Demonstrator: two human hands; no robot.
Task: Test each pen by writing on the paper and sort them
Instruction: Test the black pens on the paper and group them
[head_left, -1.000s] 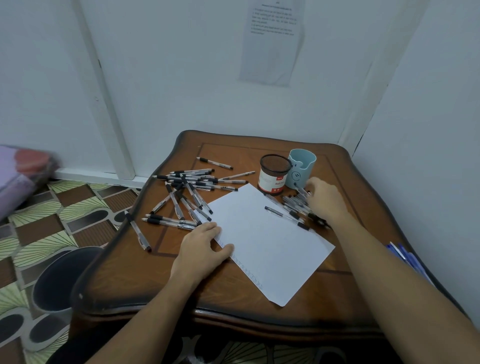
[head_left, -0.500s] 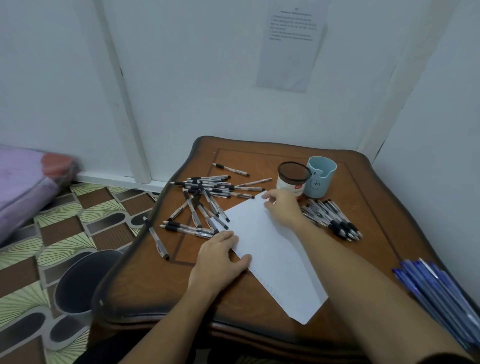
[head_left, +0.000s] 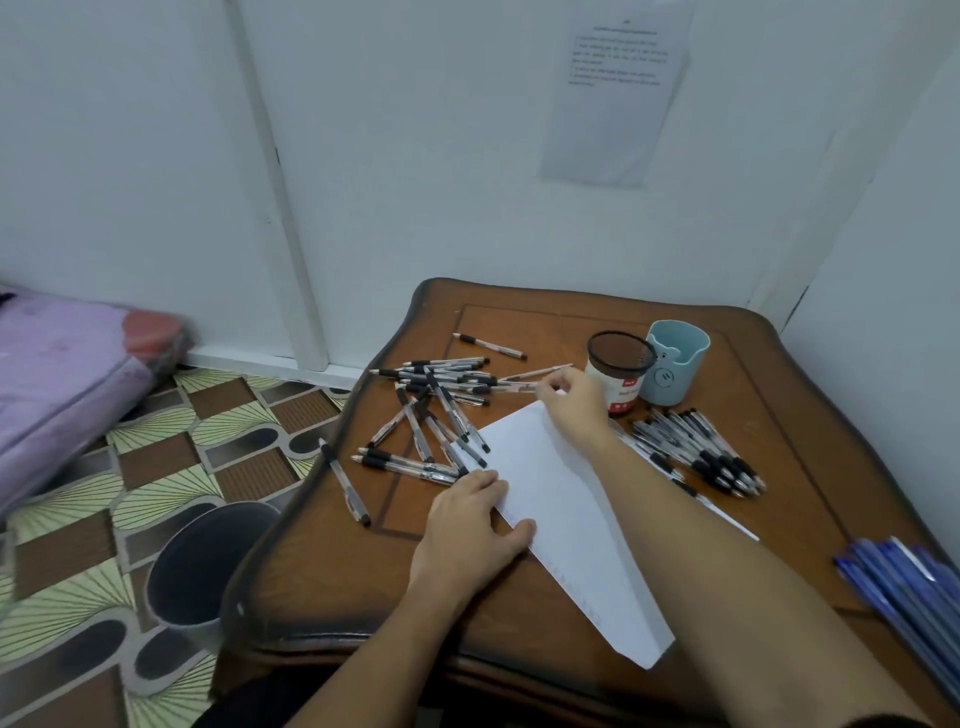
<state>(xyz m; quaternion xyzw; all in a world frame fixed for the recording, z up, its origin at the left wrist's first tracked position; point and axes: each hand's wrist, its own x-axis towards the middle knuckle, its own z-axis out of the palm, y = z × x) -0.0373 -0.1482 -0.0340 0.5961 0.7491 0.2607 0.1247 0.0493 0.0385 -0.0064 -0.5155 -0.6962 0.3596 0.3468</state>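
A white sheet of paper lies at an angle on the wooden table. My left hand rests flat on the paper's left edge. A loose pile of black-grip pens is spread to the left of the paper. My right hand reaches over the paper's top corner and its fingertips pinch the end of one pen at the pile's right edge. A tidy row of similar pens lies to the right of my forearm.
A dark mesh cup and a light blue cup stand behind my right hand. Several blue pens lie at the table's right edge. One pen lies alone near the left edge. A dark bin stands on the floor.
My right hand left the row of pens on the right, crossed over the paper's top corner and now pinches a pen in the left pile. My left hand stayed on the paper.
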